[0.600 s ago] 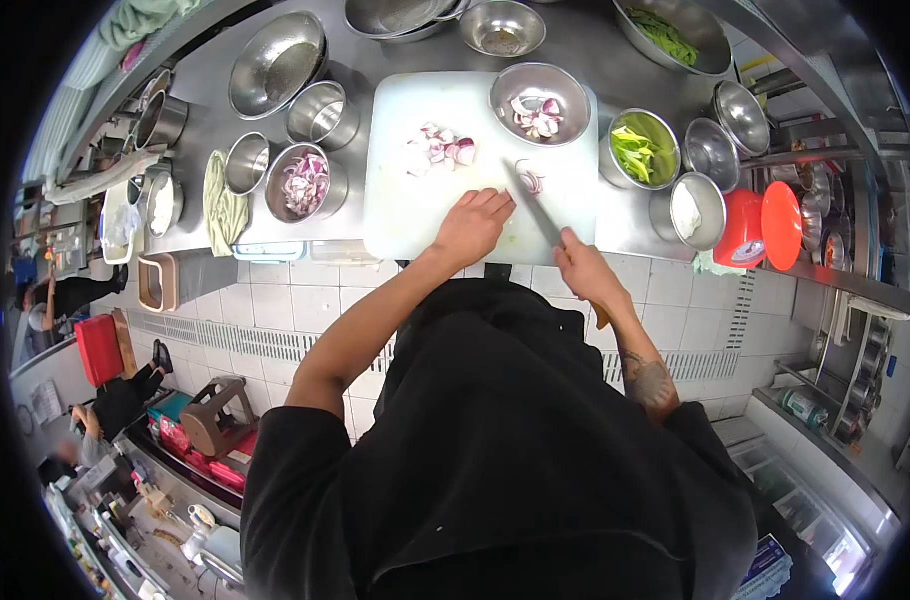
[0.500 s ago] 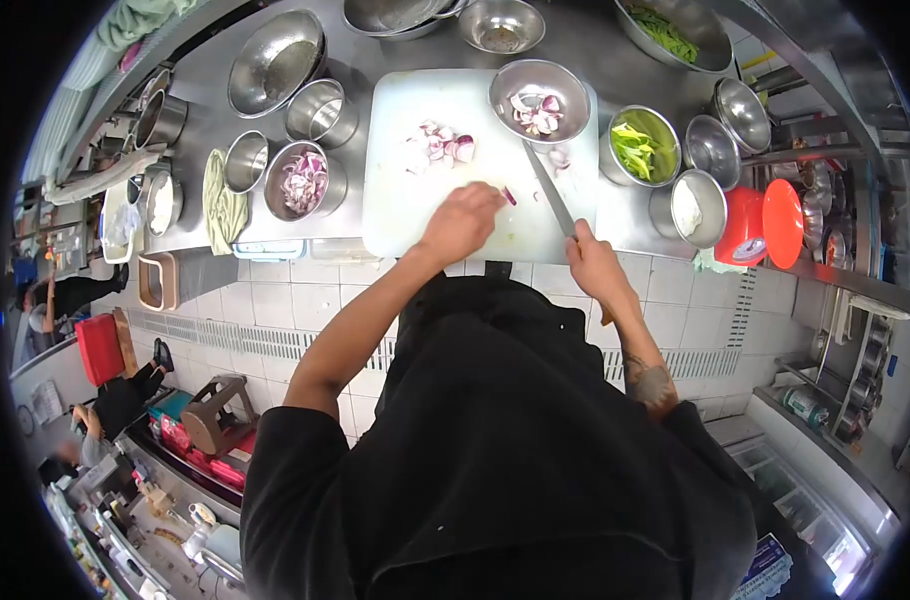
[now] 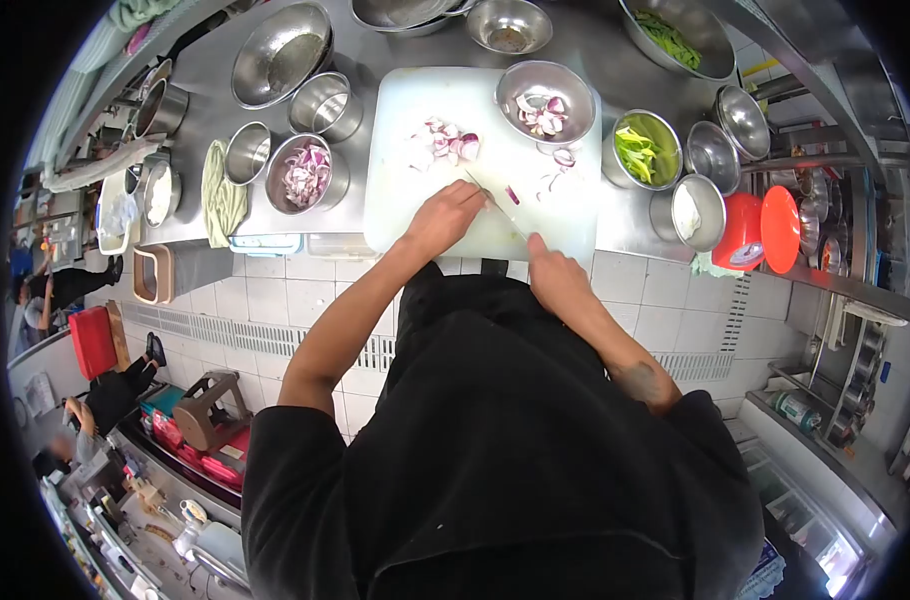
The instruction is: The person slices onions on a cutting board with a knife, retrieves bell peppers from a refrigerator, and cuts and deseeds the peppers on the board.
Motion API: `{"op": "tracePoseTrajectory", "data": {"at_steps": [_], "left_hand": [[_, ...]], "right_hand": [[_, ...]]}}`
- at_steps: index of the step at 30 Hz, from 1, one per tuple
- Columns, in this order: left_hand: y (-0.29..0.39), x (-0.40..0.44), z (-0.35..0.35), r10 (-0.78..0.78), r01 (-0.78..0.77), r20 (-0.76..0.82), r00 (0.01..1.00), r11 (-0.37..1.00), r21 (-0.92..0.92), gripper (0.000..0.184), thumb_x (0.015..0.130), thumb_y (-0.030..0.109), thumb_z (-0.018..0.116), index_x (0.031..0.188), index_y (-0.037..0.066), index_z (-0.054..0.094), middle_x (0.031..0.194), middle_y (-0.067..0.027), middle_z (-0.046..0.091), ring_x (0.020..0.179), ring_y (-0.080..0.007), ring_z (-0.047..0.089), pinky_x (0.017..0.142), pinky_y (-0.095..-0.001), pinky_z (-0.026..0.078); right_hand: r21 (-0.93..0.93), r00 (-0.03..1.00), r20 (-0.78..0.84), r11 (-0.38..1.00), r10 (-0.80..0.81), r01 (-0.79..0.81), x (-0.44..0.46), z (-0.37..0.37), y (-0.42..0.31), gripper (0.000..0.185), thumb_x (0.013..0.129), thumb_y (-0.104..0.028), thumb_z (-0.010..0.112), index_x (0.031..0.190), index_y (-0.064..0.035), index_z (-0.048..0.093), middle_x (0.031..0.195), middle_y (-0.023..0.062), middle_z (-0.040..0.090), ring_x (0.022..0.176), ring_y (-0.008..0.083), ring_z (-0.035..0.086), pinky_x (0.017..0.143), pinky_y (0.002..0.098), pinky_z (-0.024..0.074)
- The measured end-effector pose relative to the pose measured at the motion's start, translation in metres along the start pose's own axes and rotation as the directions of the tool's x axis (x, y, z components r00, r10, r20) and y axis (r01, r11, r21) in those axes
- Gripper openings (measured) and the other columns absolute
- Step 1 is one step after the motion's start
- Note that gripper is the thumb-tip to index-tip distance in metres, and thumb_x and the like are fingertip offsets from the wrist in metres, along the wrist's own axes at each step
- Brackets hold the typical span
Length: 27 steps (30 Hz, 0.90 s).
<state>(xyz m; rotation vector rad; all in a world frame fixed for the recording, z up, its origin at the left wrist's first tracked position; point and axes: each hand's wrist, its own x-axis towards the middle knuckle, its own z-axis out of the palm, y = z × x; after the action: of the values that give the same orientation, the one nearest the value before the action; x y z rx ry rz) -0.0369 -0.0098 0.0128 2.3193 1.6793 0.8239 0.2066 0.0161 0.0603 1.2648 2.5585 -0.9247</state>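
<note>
My right hand is closed around the handle of a kitchen knife, whose blade slants up and left over the white cutting board. Against the blade are the curled fingers of my left hand; anything pinched in them is hidden. Above that hand lies a pile of red onion pieces. A purple onion sliver rests right of the blade, and a few onion scraps lie farther up. On the board's upper right stands a steel bowl with onion pieces inside.
Left of the board, a steel pot holds chopped onion, beside a green cloth. To the right are a pot of green vegetable pieces, a pot with white contents and a red scale. Another person is at far left.
My right hand has moved left and down with the knife, bringing the blade from the board's right side to my left fingers. My left hand has shifted slightly left.
</note>
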Motion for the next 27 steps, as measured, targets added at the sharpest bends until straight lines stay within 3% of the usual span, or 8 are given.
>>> {"op": "tracePoseTrajectory", "data": {"at_steps": [9, 12, 15, 19, 26, 27], "left_hand": [[-0.001, -0.008, 0.013, -0.035, 0.036, -0.025, 0.999, 0.997, 0.063, 0.016, 0.076, 0.001, 0.060, 0.092, 0.002, 0.065, 0.095, -0.0081, 0.061, 0.096, -0.0249, 0.060, 0.084, -0.0337, 0.053], [0.005, -0.008, 0.010, -0.055, 0.055, -0.086, 0.995, 0.998, 0.007, 0.014, 0.076, 0.001, 0.060, 0.089, 0.001, 0.064, 0.093, -0.0089, 0.061, 0.093, -0.0251, 0.060, 0.081, -0.0343, 0.053], [0.003, -0.010, 0.015, -0.015, 0.020, -0.119, 0.993, 0.999, 0.038, 0.012, 0.075, 0.002, 0.061, 0.087, 0.001, 0.063, 0.091, -0.0090, 0.060, 0.091, -0.0251, 0.060, 0.079, -0.0342, 0.053], [0.003, -0.012, 0.014, 0.010, 0.000, -0.128, 0.992, 0.997, 0.076, 0.010, 0.076, 0.004, 0.063, 0.085, 0.002, 0.064, 0.087, -0.0090, 0.059, 0.088, -0.0241, 0.060, 0.077, -0.0339, 0.053], [-0.001, -0.012, 0.021, 0.063, -0.034, -0.194, 0.979, 0.988, 0.150, 0.009, 0.076, 0.003, 0.064, 0.085, 0.002, 0.065, 0.093, -0.0077, 0.064, 0.091, -0.0239, 0.062, 0.077, -0.0328, 0.054], [0.000, -0.014, 0.017, -0.020, 0.032, -0.125, 0.992, 0.995, 0.094, 0.009, 0.077, 0.004, 0.065, 0.086, 0.003, 0.065, 0.095, -0.0086, 0.065, 0.092, -0.0249, 0.063, 0.078, -0.0335, 0.054]], "right_hand": [[-0.016, 1.000, 0.003, 1.000, -0.021, 0.021, 0.012, 0.000, -0.010, 0.015, 0.092, -0.005, 0.043, 0.107, -0.0001, 0.040, 0.078, 0.0320, 0.063, 0.074, 0.0537, 0.063, 0.066, 0.0623, 0.0488], [-0.047, 0.999, 0.017, 0.998, -0.030, 0.031, 0.004, -0.011, -0.012, 0.015, 0.091, -0.005, 0.046, 0.105, -0.0009, 0.042, 0.078, 0.0312, 0.063, 0.075, 0.0522, 0.064, 0.068, 0.0595, 0.0520], [-0.021, 0.997, 0.080, 1.000, 0.019, -0.018, -0.001, -0.002, -0.008, 0.016, 0.091, -0.005, 0.046, 0.106, -0.0004, 0.042, 0.078, 0.0316, 0.064, 0.076, 0.0522, 0.064, 0.068, 0.0594, 0.0522], [0.000, 0.999, 0.022, 0.999, -0.032, 0.032, 0.009, -0.004, -0.014, 0.017, 0.091, -0.005, 0.046, 0.107, 0.0000, 0.043, 0.079, 0.0321, 0.065, 0.076, 0.0521, 0.065, 0.068, 0.0598, 0.0520], [0.003, 0.999, -0.005, 1.000, -0.031, 0.031, 0.009, 0.007, 0.000, 0.019, 0.093, -0.010, 0.048, 0.107, 0.0010, 0.043, 0.075, 0.0310, 0.064, 0.070, 0.0524, 0.063, 0.065, 0.0607, 0.0504], [-0.003, 0.999, -0.004, 0.999, -0.044, 0.044, 0.011, 0.005, -0.002, 0.020, 0.093, -0.011, 0.049, 0.108, 0.0013, 0.043, 0.073, 0.0306, 0.064, 0.070, 0.0523, 0.063, 0.065, 0.0609, 0.0502]]}}
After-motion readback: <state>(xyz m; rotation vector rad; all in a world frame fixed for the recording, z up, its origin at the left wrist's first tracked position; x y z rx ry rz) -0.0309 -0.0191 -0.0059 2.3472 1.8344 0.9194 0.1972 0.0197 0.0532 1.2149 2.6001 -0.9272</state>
